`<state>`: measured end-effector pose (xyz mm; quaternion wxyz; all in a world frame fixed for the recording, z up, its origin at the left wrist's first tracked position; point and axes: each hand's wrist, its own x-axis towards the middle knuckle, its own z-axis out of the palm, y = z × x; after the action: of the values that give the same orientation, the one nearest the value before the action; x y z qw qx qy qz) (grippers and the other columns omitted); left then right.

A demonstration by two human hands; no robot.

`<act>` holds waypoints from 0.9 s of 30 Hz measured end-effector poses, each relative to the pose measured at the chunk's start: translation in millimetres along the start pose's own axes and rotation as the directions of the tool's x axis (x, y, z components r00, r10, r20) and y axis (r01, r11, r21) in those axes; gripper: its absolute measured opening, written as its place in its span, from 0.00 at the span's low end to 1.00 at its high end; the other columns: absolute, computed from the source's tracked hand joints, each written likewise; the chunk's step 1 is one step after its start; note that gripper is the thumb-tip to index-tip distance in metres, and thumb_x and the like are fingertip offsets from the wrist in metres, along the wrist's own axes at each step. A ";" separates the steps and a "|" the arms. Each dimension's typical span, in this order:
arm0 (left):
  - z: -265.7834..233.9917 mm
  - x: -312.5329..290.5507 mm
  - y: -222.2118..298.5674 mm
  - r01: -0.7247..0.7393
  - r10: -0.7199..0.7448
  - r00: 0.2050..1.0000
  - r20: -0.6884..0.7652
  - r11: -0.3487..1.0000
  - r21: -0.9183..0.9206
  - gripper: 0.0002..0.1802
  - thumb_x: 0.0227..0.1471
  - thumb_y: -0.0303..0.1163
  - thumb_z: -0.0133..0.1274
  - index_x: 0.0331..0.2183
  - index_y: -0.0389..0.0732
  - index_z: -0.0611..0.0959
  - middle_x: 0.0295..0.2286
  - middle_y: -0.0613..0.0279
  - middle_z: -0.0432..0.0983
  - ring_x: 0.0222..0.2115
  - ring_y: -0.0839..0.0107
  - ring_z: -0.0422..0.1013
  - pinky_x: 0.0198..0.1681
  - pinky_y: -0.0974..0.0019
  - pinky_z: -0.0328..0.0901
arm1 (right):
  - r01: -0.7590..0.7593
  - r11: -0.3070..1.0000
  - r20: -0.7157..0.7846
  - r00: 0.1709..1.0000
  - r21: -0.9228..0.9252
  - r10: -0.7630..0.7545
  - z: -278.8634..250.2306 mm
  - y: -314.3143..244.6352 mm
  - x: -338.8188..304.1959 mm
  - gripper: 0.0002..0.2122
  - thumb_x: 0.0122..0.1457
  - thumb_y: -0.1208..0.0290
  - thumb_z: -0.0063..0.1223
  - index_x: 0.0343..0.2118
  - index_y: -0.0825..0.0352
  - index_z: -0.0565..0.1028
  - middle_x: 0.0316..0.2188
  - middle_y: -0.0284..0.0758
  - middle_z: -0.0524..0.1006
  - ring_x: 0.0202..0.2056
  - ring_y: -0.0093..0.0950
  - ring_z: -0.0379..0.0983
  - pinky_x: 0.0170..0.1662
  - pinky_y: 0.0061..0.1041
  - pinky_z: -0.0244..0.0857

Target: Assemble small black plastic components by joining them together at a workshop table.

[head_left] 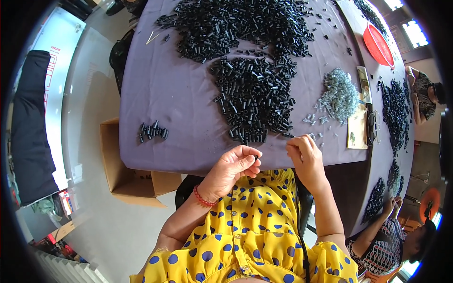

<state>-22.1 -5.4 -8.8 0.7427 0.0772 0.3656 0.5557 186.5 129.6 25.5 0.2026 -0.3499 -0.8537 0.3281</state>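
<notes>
My left hand, with a red bead bracelet at the wrist, pinches a small black plastic piece between thumb and forefinger at the table's near edge. Just to the right, my right hand has its thumb and fingertips drawn together; whether something tiny is between them I cannot make out. Beyond both hands lies a big heap of short black tubular pieces on the lilac tablecloth. A smaller pile of clear plastic bits sits to the right, with a few strays near my right hand.
A small cluster of black pieces lies at the left. An open cardboard box stands on the floor below it. Glasses and a card lie right, a red basket far right. Two other people sit along the right side.
</notes>
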 end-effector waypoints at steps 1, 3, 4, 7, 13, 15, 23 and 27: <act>1.4 1.1 -1.1 -0.009 0.009 1.000 -0.005 1.000 0.009 0.11 0.66 0.33 0.53 0.47 0.40 0.79 0.37 0.65 0.80 0.37 0.75 0.76 0.44 0.71 0.71 | -0.078 0.991 0.026 0.997 0.109 0.076 2.9 -10.1 0.5 0.08 0.58 0.85 0.56 0.40 0.69 0.74 0.33 0.42 0.75 0.33 0.42 0.76 0.35 0.35 0.72; 4.3 2.7 -2.7 -0.062 0.062 0.998 -0.007 0.998 0.033 0.10 0.66 0.33 0.53 0.46 0.40 0.79 0.37 0.65 0.79 0.37 0.77 0.76 0.44 0.72 0.71 | -0.189 0.948 0.119 0.979 0.257 0.163 6.5 -31.7 4.9 0.08 0.58 0.87 0.55 0.40 0.70 0.74 0.34 0.42 0.75 0.33 0.42 0.75 0.35 0.35 0.73; 6.7 3.7 -4.0 -0.118 0.119 0.993 -0.008 0.991 0.055 0.10 0.66 0.33 0.53 0.46 0.40 0.78 0.37 0.66 0.79 0.36 0.78 0.75 0.44 0.73 0.71 | -0.073 0.974 0.101 0.993 0.215 0.052 11.7 -30.6 5.0 0.09 0.58 0.87 0.54 0.40 0.70 0.73 0.34 0.42 0.74 0.34 0.42 0.75 0.35 0.35 0.72; 7.6 4.2 -5.3 -0.215 0.220 0.975 -0.020 0.967 0.134 0.09 0.65 0.32 0.55 0.44 0.39 0.78 0.36 0.66 0.78 0.36 0.81 0.74 0.44 0.75 0.71 | 0.077 0.988 0.113 0.989 0.134 -0.092 18.7 -33.9 7.4 0.10 0.57 0.87 0.54 0.41 0.70 0.72 0.34 0.40 0.74 0.35 0.42 0.74 0.38 0.37 0.71; 5.2 2.8 -8.2 -0.264 0.278 0.960 -0.034 0.939 0.221 0.10 0.65 0.33 0.55 0.44 0.38 0.78 0.37 0.65 0.79 0.38 0.78 0.75 0.46 0.72 0.71 | 0.232 0.970 0.183 0.959 -0.077 -0.215 21.9 -38.1 10.1 0.12 0.54 0.83 0.55 0.42 0.67 0.73 0.36 0.37 0.75 0.40 0.39 0.74 0.44 0.35 0.68; 4.7 2.8 -9.7 -0.271 0.284 0.958 -0.030 0.937 0.219 0.10 0.65 0.33 0.55 0.44 0.37 0.78 0.37 0.64 0.79 0.38 0.79 0.75 0.46 0.73 0.71 | 0.275 0.947 0.253 0.940 -0.165 -0.229 22.5 -37.3 10.2 0.14 0.51 0.82 0.54 0.42 0.67 0.73 0.38 0.36 0.75 0.41 0.38 0.73 0.44 0.34 0.67; 4.4 -0.6 -5.3 -0.242 0.260 0.965 -0.033 0.933 0.265 0.10 0.66 0.33 0.54 0.44 0.37 0.77 0.36 0.64 0.80 0.36 0.78 0.77 0.44 0.73 0.72 | 0.248 0.967 0.192 0.953 -0.052 -0.234 28.0 -32.8 6.1 0.12 0.54 0.82 0.55 0.43 0.68 0.73 0.38 0.38 0.76 0.39 0.40 0.76 0.42 0.35 0.71; 5.6 0.3 -4.2 -0.212 0.230 0.972 -0.047 0.945 0.249 0.09 0.67 0.32 0.52 0.44 0.36 0.77 0.36 0.63 0.81 0.36 0.77 0.78 0.43 0.72 0.73 | 0.042 0.986 0.160 0.985 0.160 -0.068 31.9 -31.7 6.5 0.06 0.60 0.79 0.58 0.39 0.69 0.76 0.35 0.41 0.77 0.34 0.41 0.77 0.37 0.34 0.74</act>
<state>-15.3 -5.1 -7.2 0.6463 0.1865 0.4477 0.5891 149.1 103.9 26.1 0.1672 -0.2809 -0.8486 0.4159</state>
